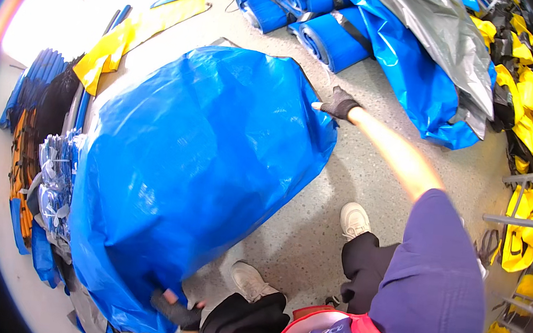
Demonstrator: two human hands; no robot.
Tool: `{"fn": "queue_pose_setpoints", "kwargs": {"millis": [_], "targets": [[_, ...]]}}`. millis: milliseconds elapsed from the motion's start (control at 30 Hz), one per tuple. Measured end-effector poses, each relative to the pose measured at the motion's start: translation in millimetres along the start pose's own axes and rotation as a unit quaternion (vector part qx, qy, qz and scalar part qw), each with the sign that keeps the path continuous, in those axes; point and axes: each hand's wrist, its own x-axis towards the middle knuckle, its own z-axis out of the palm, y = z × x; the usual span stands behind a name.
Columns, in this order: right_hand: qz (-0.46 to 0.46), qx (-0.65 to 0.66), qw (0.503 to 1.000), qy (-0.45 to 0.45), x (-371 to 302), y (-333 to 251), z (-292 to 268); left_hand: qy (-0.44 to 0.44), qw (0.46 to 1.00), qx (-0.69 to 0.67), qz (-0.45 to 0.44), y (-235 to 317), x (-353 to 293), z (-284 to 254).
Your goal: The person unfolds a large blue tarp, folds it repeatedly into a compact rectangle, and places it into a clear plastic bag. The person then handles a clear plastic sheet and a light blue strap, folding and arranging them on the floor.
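A large blue tarp [204, 148] is spread in front of me, its surface creased and bulging above the floor. My right hand [338, 104], in a dark fingerless glove, is closed on the tarp's right edge with the arm stretched out. Low on the left, my left hand [176, 311], gloved the same way and slightly blurred, is closed at the tarp's near edge. Between the two hands, the near side of the tarp runs as a slanting line.
Rolled blue tarps [334, 39] lie at the back, beside a loose blue-and-silver sheet [415, 59]. Yellow-and-black bags [526, 100] and a metal rack [521, 220] line the right. At left are a yellow sheet [132, 34] and plastic-wrapped bundles [56, 180]. My shoes stand on speckled floor [291, 251].
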Motion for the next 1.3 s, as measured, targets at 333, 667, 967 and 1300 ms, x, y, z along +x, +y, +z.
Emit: {"fn": "queue_pose_setpoints", "kwargs": {"millis": [333,667,967,1300], "targets": [[-0.204,0.389,0.895,0.082,-16,107,-25,-0.385,0.92,0.062,0.039,-50,54,96],[0.407,-0.07,0.807,0.422,-73,458,-47,-0.179,0.927,-0.186,-0.273,64,-124,37],[-0.536,-0.282,0.79,-0.09,-251,61,169,-0.023,0.785,-0.288,-0.547,129,-300,-25],[-0.369,-0.316,0.864,-0.131,-222,1,203,0.117,0.596,-0.63,-0.484,-44,-195,75]]}}
